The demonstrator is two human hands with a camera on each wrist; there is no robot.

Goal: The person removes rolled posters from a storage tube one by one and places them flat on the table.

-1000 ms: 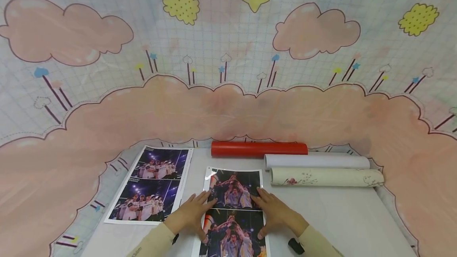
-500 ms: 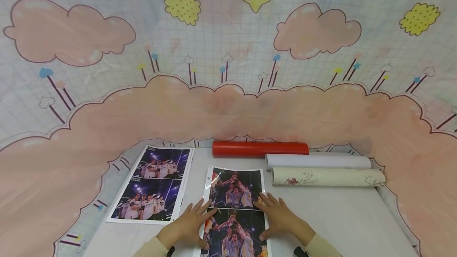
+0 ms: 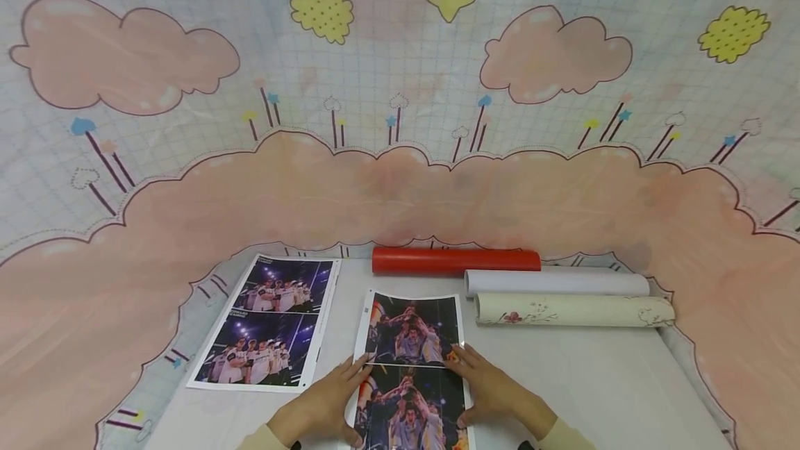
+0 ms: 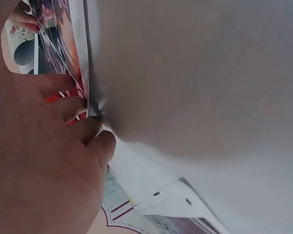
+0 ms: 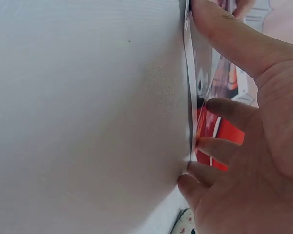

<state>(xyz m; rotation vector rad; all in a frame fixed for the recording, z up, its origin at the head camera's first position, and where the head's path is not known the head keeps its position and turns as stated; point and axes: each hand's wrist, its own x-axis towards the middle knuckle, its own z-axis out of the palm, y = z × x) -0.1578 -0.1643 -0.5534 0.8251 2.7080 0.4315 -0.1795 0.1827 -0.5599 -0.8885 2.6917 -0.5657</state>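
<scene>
A glossy photo sheet (image 3: 409, 405) with two stacked pictures of people raising their arms lies at the front middle of the table; its lower end runs out of the head view. My left hand (image 3: 325, 400) touches its left edge, with spread, fairly straight fingers. On the opposite edge rests my right hand (image 3: 500, 393), fingers likewise extended over the border. Both wrist views show fingertips along the sheet's sides: the left hand (image 4: 49, 146) at one edge, the right hand (image 5: 254, 151) at the other. Neither hand is wrapped round anything.
A second photo sheet (image 3: 265, 328) lies to the left on the white table (image 3: 581, 380). At the back right are a red roll (image 3: 455, 260), a white roll (image 3: 556, 282) and a cream flowered roll (image 3: 575, 310). Behind them hangs a printed cloth (image 3: 406, 193).
Both hands have slid slightly down along the sheet's edges towards me. The head view has shifted a little. The sheet and rolls look otherwise unmoved.
</scene>
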